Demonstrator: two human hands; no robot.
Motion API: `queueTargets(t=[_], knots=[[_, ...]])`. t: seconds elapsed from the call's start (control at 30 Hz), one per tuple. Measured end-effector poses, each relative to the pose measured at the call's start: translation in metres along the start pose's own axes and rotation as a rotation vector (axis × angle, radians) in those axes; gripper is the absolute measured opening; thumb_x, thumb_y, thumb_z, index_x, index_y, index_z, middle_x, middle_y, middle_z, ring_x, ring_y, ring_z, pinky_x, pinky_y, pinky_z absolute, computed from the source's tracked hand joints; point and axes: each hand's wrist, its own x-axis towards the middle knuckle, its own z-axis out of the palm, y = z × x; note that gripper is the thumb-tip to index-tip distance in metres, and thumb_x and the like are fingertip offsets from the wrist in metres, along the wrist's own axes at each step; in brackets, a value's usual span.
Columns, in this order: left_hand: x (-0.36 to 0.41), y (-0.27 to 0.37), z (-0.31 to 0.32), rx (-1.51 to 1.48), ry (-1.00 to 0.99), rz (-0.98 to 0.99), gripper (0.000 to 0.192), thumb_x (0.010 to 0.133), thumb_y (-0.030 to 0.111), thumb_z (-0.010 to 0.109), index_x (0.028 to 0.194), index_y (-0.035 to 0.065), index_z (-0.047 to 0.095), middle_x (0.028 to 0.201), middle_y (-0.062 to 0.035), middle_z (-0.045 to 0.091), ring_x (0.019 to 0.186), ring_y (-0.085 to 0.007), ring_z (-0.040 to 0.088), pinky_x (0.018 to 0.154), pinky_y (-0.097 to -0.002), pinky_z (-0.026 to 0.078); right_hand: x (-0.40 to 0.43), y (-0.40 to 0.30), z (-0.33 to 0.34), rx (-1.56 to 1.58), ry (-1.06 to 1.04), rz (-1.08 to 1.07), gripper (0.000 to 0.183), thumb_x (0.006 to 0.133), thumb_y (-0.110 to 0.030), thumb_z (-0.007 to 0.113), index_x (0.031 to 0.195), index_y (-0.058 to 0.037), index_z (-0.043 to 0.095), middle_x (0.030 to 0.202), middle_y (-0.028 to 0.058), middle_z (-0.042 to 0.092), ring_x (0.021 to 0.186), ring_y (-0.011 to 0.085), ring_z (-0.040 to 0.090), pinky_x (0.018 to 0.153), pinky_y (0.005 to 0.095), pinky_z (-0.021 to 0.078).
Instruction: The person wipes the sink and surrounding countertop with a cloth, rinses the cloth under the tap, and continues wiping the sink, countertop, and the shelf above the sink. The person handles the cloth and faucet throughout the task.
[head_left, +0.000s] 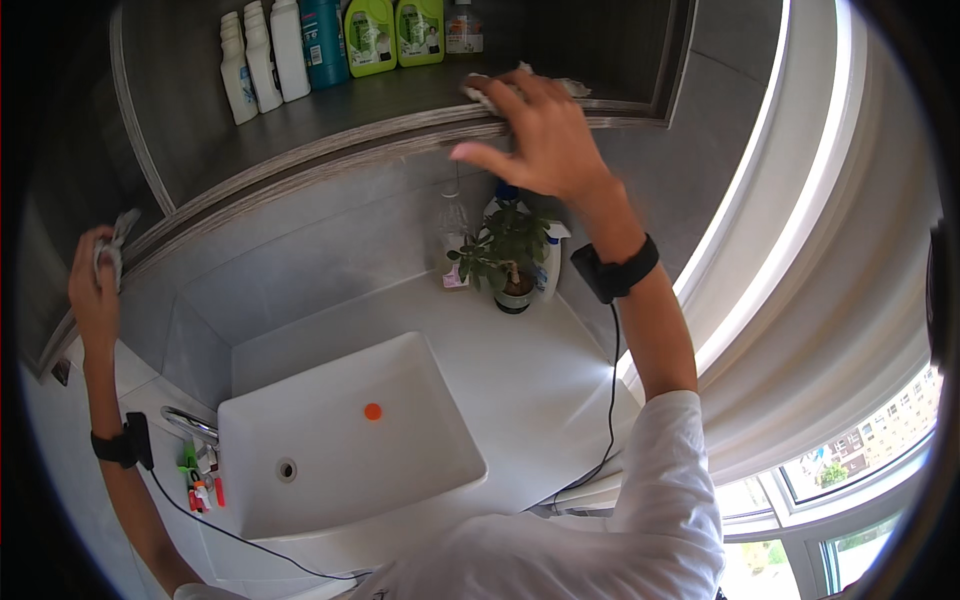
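My right hand (544, 131) rests on a crumpled whitish cloth (574, 87) at the front edge of an open cabinet shelf (390, 112). Its fingers lie over the cloth and the thumb is held apart. At the far left, my left hand (97, 281) grips another crumpled pale cloth (120, 232) beside the lower edge of the cabinet's left section (56, 225). On the shelf, to the left of my right hand, stand white bottles (289, 52), a teal bottle (324, 45), two green bottles (371, 37) and a clear bottle with a label (463, 30).
Below the cabinet is a white sink (420, 450) with an orange disc (373, 412) inside and a faucet (187, 424) at left. A potted plant (514, 289), a clear plastic bottle (452, 217) and a spray bottle (553, 259) stand on the counter. Cables (615, 390) hang from both wristbands.
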Motion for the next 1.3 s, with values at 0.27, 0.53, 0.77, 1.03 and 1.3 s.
queueTargets(t=[0.27,0.53,0.77,1.03,1.3], knots=[[0.038,0.144,0.044,0.169,0.228,-0.101,0.021,0.102,0.018,0.055,0.107,-0.0002,0.063,0.101,-0.0165,0.065,0.093,-0.0372,0.067,0.081,-0.0437,0.053,0.047,-0.104,0.028,0.059,0.026,-0.156,0.1,0.077,-0.087,0.063,0.135,-0.005,0.062,0.113,0.019,0.059,0.111,0.0412,0.06,0.096,0.0549,0.0494],[0.028,0.146,0.036,0.021,0.216,-0.054,0.018,0.103,0.023,0.058,0.105,0.0051,0.061,0.092,-0.0122,0.063,0.085,-0.0345,0.066,0.073,-0.0461,0.052,0.104,-0.212,0.073,0.237,0.161,-0.255,0.081,0.089,-0.074,0.06,0.13,-0.0033,0.065,0.11,0.0159,0.06,0.106,0.0358,0.058,0.094,0.0559,0.0482],[0.025,0.131,0.043,-0.027,0.318,0.005,0.017,0.103,0.021,0.059,0.104,0.0051,0.064,0.095,-0.0118,0.065,0.086,-0.0345,0.068,0.074,-0.0435,0.053,0.106,-0.205,0.086,0.328,0.214,-0.185,0.041,0.094,-0.046,0.07,0.118,-0.0122,0.071,0.104,0.0071,0.063,0.1,0.0269,0.062,0.091,0.0471,0.0519],[-0.033,0.002,0.013,0.149,0.355,-0.159,0.025,0.109,0.019,0.049,0.115,0.0032,0.067,0.105,-0.0176,0.07,0.095,-0.037,0.071,0.083,-0.0412,0.055,0.054,-0.091,0.056,0.173,0.303,-0.167,0.013,0.086,-0.022,0.071,0.096,-0.0131,0.071,0.088,0.0051,0.06,0.078,0.0246,0.065,0.074,0.043,0.0537],[-0.072,-0.123,-0.024,0.199,0.304,-0.17,0.035,0.113,0.023,0.041,0.119,0.0011,0.067,0.107,-0.0208,0.071,0.098,-0.0385,0.07,0.087,-0.0404,0.054,-0.023,0.033,0.008,0.046,0.229,0.176,0.013,0.094,-0.01,0.062,0.094,-0.006,0.075,0.083,0.0108,0.065,0.075,0.0299,0.065,0.069,0.0418,0.0523]])
